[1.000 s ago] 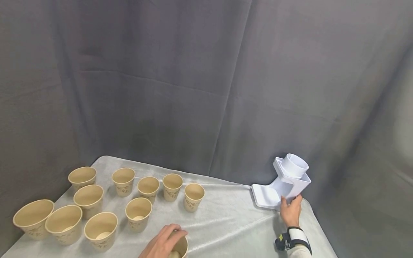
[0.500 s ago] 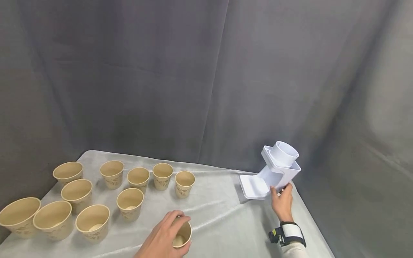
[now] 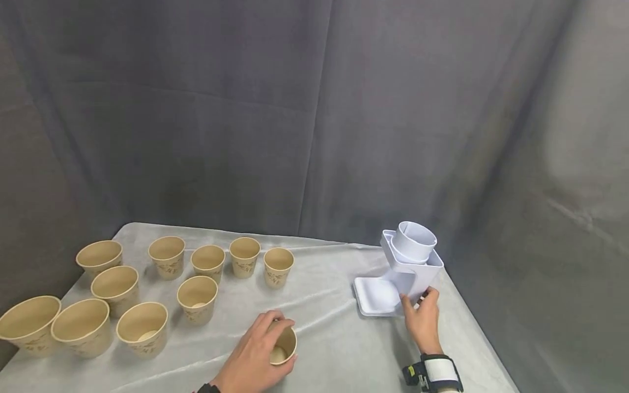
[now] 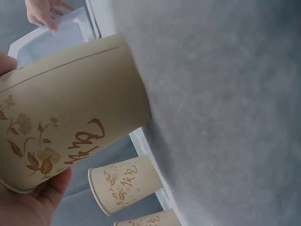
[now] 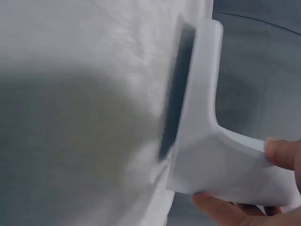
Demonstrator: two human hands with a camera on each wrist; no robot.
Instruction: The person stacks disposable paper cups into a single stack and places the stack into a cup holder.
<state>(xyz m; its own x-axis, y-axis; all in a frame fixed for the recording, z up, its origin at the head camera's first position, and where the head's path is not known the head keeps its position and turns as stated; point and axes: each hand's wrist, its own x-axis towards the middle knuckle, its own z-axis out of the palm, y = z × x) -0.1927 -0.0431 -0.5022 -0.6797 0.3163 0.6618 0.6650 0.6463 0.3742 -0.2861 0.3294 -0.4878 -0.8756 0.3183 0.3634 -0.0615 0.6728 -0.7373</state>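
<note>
My left hand (image 3: 257, 352) grips a beige paper cup (image 3: 285, 345) near the table's front, thumb on one side and fingers on the other. Brown floral print shows on this cup (image 4: 70, 103) in the left wrist view; whether its bottom touches the cloth I cannot tell. To the right, my right hand (image 3: 423, 322) holds a white plastic stand (image 3: 420, 277) by its upright, thumb and fingers on opposite sides. It has a flat base and a round collar on top. A dark shadow lies beside the base of the stand (image 5: 202, 84) in the right wrist view.
Several more beige paper cups, such as the front one (image 3: 143, 330) and the rightmost one (image 3: 276, 275), stand upright on the left half of the cloth-covered table (image 3: 334, 338). A grey curtain (image 3: 236, 120) hangs behind and along the right side.
The head view has shifted to the right. My left hand has moved right with the cup, coming further into view. The white stand has come nearer to me in my right hand.
</note>
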